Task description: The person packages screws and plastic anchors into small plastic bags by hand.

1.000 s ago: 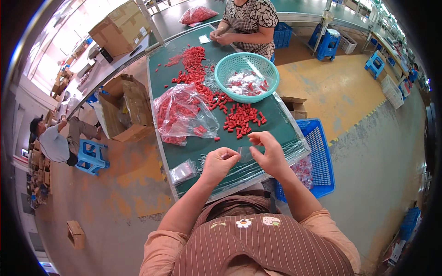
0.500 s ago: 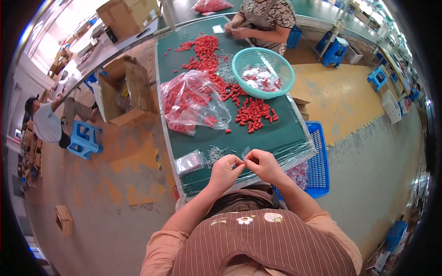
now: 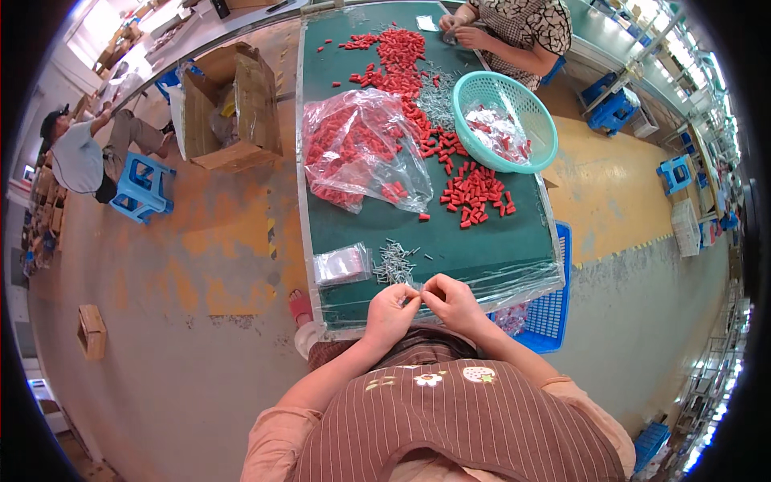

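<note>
Bag of clear plastic [image 3: 416,285] is pinched between left hand [image 3: 392,312] and right hand [image 3: 451,303], both narrowed; presumably light, limp, slippery, best gripped by its edges.

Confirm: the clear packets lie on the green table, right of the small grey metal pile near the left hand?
Wrong side: the head view shows the clear packets on the green table, left of the small grey metal pile near the left hand.

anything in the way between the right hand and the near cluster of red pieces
Nothing visible does. From the right hand to the near cluster of red pieces there is only green tabletop, with clear film over its near edge; the grey metal pins lie off to the left.
</note>
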Motion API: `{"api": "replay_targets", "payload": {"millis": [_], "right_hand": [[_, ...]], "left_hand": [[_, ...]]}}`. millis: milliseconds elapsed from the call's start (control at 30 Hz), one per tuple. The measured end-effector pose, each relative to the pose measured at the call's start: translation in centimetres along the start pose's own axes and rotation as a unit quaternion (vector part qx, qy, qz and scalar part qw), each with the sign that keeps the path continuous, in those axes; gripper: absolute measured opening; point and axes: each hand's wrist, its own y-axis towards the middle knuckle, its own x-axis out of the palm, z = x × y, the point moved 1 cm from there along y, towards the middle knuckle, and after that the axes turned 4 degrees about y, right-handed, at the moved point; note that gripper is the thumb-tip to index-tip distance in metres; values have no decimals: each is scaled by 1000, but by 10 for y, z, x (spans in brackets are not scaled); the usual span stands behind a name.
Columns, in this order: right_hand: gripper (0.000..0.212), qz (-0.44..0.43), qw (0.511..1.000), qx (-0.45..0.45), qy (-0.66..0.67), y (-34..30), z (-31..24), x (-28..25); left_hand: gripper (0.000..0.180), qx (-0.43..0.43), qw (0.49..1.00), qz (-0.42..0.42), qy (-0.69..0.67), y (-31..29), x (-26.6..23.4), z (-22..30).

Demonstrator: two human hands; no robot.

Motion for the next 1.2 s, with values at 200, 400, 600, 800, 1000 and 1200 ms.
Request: {"api": "replay_targets", "payload": {"millis": [200, 400, 600, 800, 1000, 1200], "right_hand": [[15, -6, 998, 14, -54, -13, 18, 2], [16, 76, 991, -8, -109, -17, 15, 1], [17, -18, 998, 7, -52, -18, -6, 11], [12, -94, 992, -64, -59, -3, -1, 22], [15, 3, 916, -275, -290, 59, 13, 5], [8, -51, 880, -263, -393, 85, 27, 10]], "left_hand": [[12, 60, 996, -20, 55, -11, 8, -13], [12, 62, 998, 30, 14, -16, 13, 1], [11, 21, 997, 66, 18, -16, 5, -5], [8, -69, 996, 48, -43, -28, -14, -23], [9, -107, 986, 88, -97, -33, -33, -22], [10, -81, 989, 110, -63, -39, -36, -28]]}}
